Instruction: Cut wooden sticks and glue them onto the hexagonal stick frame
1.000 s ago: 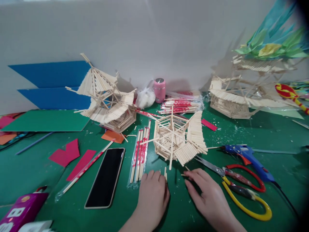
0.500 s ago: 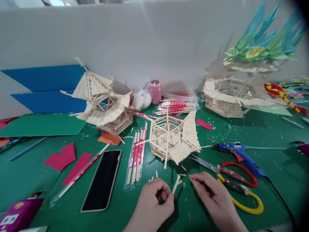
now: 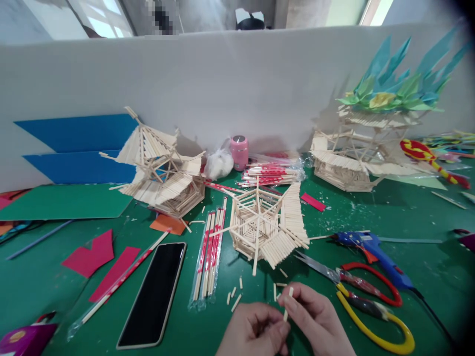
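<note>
My left hand [image 3: 256, 329] and my right hand [image 3: 317, 316] are together at the bottom of the head view, both closed. Between them is a short piece of wooden stick [image 3: 288, 302], tilted nearly upright. My right thumb and fingers pinch its upper part, while the left fingertips meet its lower end. Just beyond the hands stands a partly covered wooden-stick frame [image 3: 256, 217], web-like inside, with slatted panels on its right side. Several cut stick pieces [image 3: 236, 302] lie on the green table between the frame and my hands.
Scissors [image 3: 356, 296] and a blue glue gun [image 3: 365, 247] lie at right. To the left are packaged chopsticks [image 3: 210, 257] and a phone [image 3: 154, 294]. Behind stand a stick pagoda [image 3: 159, 173], a pink flask [image 3: 239, 153] and another stick model [image 3: 345, 163] topped with paper leaves.
My hands have come together; the left moved right with its stick piece, and the right now grips it too. The camera view has tilted up slightly.
</note>
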`<state>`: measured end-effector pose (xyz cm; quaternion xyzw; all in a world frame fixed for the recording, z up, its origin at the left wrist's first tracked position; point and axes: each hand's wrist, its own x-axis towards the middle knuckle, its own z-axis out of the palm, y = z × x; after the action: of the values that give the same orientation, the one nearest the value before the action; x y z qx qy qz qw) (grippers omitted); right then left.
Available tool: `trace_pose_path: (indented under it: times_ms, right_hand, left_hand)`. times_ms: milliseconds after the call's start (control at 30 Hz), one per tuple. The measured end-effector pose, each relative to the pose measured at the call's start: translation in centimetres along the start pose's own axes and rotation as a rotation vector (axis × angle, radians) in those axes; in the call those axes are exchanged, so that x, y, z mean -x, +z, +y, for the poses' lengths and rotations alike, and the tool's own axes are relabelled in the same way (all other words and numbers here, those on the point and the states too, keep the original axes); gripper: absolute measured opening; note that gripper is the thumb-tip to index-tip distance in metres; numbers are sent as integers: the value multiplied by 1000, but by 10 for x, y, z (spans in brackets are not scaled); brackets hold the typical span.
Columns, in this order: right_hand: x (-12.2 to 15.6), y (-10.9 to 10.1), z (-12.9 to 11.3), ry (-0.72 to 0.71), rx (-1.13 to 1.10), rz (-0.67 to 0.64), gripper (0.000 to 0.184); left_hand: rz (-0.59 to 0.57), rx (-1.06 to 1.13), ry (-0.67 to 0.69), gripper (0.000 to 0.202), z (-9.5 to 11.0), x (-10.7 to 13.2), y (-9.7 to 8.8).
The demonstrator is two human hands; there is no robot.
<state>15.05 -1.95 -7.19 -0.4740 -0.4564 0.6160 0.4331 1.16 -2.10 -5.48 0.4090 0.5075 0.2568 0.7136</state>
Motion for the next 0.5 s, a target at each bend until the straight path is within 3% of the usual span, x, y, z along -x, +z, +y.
trace_pose_path:
  times_ms: [300,500]
  right_hand:
    - [-7,0,-6,-24,65,33,30]
    - [-6,3,-4,15,-3,-3,22]
  left_hand:
    - [-24,508,12,31,3,-11,3]
    - [-15,598,-5,22,9,-7,6]
